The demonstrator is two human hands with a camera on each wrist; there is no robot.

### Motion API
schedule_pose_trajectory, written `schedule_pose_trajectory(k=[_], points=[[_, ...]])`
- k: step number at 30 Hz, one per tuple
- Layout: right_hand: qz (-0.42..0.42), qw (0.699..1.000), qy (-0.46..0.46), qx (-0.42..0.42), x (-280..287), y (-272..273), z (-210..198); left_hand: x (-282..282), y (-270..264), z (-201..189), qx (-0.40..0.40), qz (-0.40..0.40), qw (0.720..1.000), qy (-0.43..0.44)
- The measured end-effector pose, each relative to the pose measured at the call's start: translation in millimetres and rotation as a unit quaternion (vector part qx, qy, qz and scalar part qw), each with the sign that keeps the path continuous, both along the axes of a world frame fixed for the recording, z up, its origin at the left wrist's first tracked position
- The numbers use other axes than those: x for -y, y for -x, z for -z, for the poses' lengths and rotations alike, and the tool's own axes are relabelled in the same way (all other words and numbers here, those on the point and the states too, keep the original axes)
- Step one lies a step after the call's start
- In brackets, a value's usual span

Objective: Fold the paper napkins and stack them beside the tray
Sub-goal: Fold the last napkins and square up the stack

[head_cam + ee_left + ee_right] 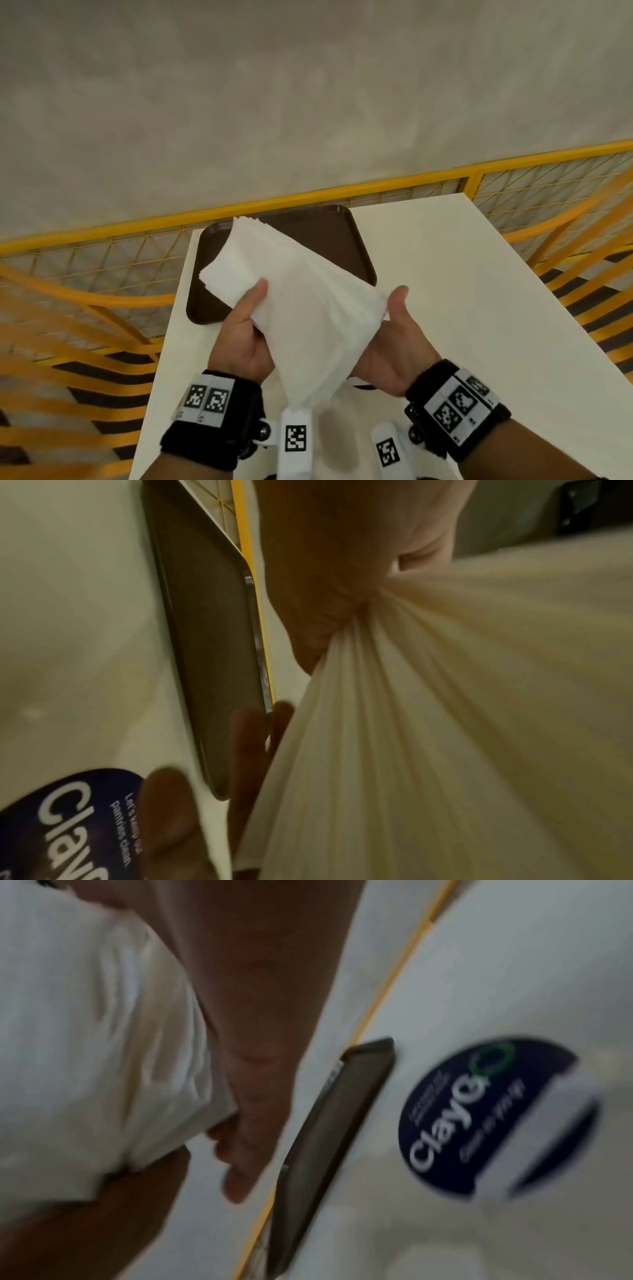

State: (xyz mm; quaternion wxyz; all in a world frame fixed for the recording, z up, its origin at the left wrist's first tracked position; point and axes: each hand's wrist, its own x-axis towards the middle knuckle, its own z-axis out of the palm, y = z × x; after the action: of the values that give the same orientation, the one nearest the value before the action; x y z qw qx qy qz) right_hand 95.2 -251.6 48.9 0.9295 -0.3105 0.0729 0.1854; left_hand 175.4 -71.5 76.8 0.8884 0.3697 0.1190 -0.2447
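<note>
Head view showed me both hands up off the white tabletop point(445, 274), sharing a thick fanned sheaf of white paper napkins point(298, 301). My left hand point(245, 339) had thumb on top and fingers curled beneath one side; my right hand point(390, 346) cupped the other side, thumb raised at the edge. The sheaf hung over the near end of the dark brown plastic tray point(346, 236), not resting on it.

I judged the loose layers the main risk: they were splaying at the far corner, and any slackening of either grip could have let sheets slide out onto the tray or table. The tray sat close to the table's far-left corner, with the yellow mesh fence point(513, 178) just behind. Bare tabletop lay to its right, good room for stacking.
</note>
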Motion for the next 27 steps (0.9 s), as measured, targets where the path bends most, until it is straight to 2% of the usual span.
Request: schedule_pose_trajectory(k=[2, 4, 8, 11, 14, 15, 16, 18, 19, 21, 23, 24, 27], points=[[0.009, 0.998, -0.069, 0.001, -4, 1, 5, 3, 0, 8, -0.009, -0.041, 0.999, -0.006], [0.043, 0.997, -0.067, 0.002, -9, 0, 10, 4, 1, 18, -0.001, -0.081, 0.996, -0.033], [0.065, 0.997, 0.04, -0.028, -17, -2, 22, 7, 11, 43, 0.054, -0.108, 0.986, -0.116], [0.058, 0.979, 0.187, -0.056, -14, -4, 35, 0, 11, 53, 0.061, -0.099, 0.984, -0.132], [0.076, 0.941, 0.326, -0.052, 1, -2, 48, -24, 5, 64, 0.078, -0.064, 0.98, -0.174], [0.085, 0.923, 0.373, -0.04, 7, 0, 50, -33, 4, 69, 0.099, -0.045, 0.97, -0.219], [0.089, 0.903, 0.42, -0.027, 13, 1, 52, -41, 6, 71, 0.138, -0.015, 0.948, -0.287], [0.088, 0.851, 0.518, -0.001, 22, 4, 55, -51, 13, 81, 0.191, 0.047, 0.885, -0.422], [0.079, 0.822, 0.563, 0.021, 24, 5, 57, -55, 18, 88, 0.198, 0.057, 0.874, -0.439], [0.065, 0.779, 0.62, 0.069, 26, 7, 66, -62, 28, 98, 0.201, 0.07, 0.883, -0.419], [0.056, 0.78, 0.619, 0.075, 25, 10, 74, -63, 36, 106, 0.212, 0.079, 0.876, -0.426], [0.052, 0.792, 0.604, 0.065, 24, 11, 76, -62, 38, 110, 0.218, 0.089, 0.867, -0.438], [0.055, 0.824, 0.562, 0.044, 20, 15, 80, -50, 43, 107, 0.209, 0.093, 0.868, -0.441]])
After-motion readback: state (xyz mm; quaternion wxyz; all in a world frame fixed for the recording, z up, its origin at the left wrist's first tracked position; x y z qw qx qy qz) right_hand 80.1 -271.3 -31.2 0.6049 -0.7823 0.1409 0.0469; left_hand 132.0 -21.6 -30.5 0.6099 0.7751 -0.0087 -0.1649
